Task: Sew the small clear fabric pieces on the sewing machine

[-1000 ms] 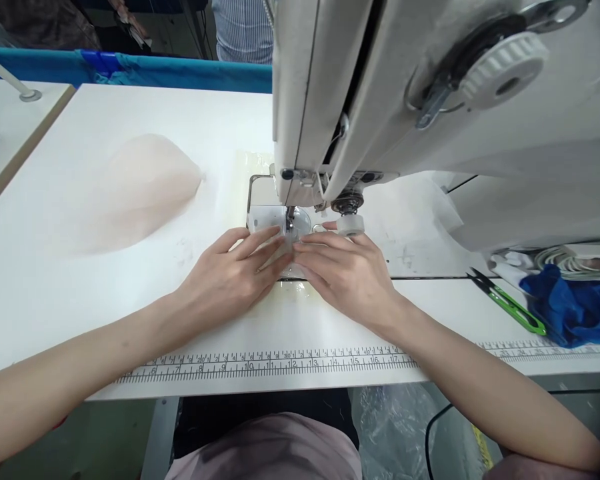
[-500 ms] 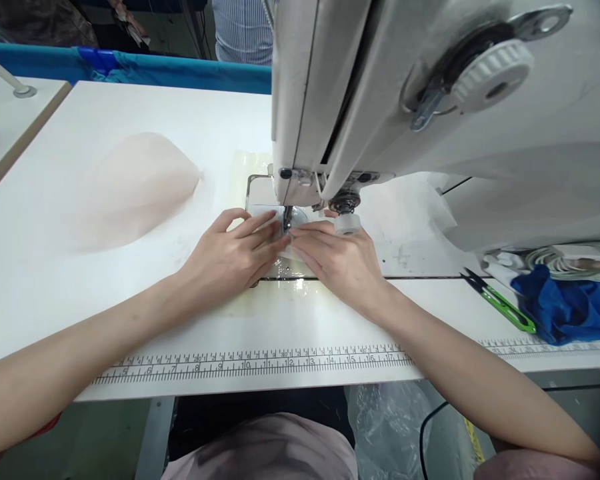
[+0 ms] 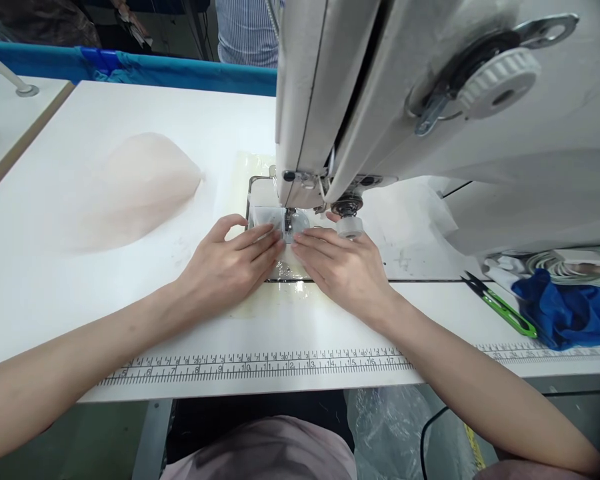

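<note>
Two hands lie on either side of the presser foot (image 3: 289, 223) of a white sewing machine (image 3: 325, 100). My left hand (image 3: 235, 260) rests flat, fingers stretched towards the foot, on a small pale, see-through piece of fabric (image 3: 267, 215). On the other side my right hand (image 3: 343, 267) lies with its fingers extended, pointing left, their tips close to the foot. Its thumb shows only partly behind a white knob (image 3: 349, 227). The fabric's edges are mostly hidden under the fingers, and neither hand visibly grips it.
A sheer pinkish cloth piece (image 3: 145, 193) lies on the white table at left. Green thread snips (image 3: 503, 307) and a crumpled blue cloth (image 3: 570, 310) are at right. A ruler strip (image 3: 270, 365) runs along the front edge. Beyond the blue cloth barrier (image 3: 195, 72) is a striped garment (image 3: 247, 33).
Both hands have drawn slightly back towards me, and the gap between their fingertips is a little wider. More of the fabric and foot shows. The camera view has shifted slightly.
</note>
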Action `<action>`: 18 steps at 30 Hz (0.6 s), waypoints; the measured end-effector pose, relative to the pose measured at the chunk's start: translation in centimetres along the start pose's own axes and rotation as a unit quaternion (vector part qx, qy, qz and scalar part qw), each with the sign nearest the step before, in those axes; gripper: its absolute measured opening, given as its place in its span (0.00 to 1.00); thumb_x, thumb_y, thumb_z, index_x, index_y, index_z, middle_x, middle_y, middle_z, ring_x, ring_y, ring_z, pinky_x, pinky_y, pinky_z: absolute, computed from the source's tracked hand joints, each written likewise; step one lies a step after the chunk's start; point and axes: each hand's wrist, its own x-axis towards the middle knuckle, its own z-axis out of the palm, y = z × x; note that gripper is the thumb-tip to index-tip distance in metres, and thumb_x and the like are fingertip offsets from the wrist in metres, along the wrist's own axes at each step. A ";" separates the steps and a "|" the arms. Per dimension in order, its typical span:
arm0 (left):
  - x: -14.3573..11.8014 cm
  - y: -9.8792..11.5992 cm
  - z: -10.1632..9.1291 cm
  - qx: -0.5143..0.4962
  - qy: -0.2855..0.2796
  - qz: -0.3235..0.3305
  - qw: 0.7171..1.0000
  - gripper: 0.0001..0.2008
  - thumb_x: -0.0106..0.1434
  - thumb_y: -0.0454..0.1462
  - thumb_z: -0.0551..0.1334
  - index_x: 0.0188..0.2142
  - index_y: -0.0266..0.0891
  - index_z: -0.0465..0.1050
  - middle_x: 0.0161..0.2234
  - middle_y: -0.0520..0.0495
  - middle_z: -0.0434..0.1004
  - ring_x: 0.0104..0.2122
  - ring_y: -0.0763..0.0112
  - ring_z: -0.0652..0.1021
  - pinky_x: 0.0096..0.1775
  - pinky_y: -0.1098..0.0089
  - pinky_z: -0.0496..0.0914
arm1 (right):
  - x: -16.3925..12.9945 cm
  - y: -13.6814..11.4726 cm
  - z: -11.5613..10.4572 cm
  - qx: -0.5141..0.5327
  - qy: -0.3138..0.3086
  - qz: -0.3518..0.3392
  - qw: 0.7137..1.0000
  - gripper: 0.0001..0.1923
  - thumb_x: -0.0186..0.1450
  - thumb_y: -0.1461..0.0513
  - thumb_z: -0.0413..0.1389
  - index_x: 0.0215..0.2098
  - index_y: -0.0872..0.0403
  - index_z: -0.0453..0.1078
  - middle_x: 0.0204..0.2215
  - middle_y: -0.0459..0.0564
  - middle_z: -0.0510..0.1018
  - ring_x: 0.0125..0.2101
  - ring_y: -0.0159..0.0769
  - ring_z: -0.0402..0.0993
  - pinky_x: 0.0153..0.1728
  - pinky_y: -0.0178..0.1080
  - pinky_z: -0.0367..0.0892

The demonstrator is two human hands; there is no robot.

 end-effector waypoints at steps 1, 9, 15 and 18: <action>0.0 0.0 0.0 -0.001 0.003 0.000 1.000 0.12 0.70 0.31 0.56 0.50 0.36 0.74 0.48 0.46 0.81 0.50 0.63 0.79 0.50 0.58 0.67 | 0.0 0.0 0.0 0.002 0.002 -0.001 1.000 0.12 0.70 0.69 0.52 0.39 0.52 0.76 0.43 0.45 0.83 0.41 0.36 0.80 0.56 0.47 0.67; 0.1 -0.2 0.5 -0.024 0.011 -0.004 1.000 0.12 0.71 0.32 0.56 0.50 0.33 0.73 0.48 0.43 0.81 0.49 0.62 0.80 0.51 0.55 0.69 | 0.1 0.2 0.3 0.005 0.012 0.002 1.000 0.12 0.68 0.70 0.52 0.39 0.53 0.77 0.41 0.45 0.84 0.39 0.35 0.80 0.55 0.46 0.68; 0.2 -0.4 0.8 -0.033 0.010 -0.008 0.999 0.13 0.71 0.31 0.54 0.50 0.34 0.74 0.48 0.42 0.80 0.49 0.61 0.80 0.52 0.52 0.70 | 0.3 0.4 0.4 -0.024 0.023 -0.009 0.999 0.10 0.69 0.69 0.53 0.39 0.55 0.78 0.37 0.44 0.85 0.32 0.33 0.79 0.54 0.44 0.69; 0.2 -0.6 1.1 -0.050 0.008 -0.016 0.999 0.13 0.71 0.32 0.55 0.50 0.35 0.74 0.49 0.42 0.80 0.50 0.60 0.80 0.53 0.51 0.70 | 0.4 0.5 0.5 -0.024 0.020 -0.004 1.000 0.10 0.70 0.67 0.53 0.39 0.54 0.78 0.36 0.44 0.85 0.33 0.33 0.79 0.54 0.44 0.69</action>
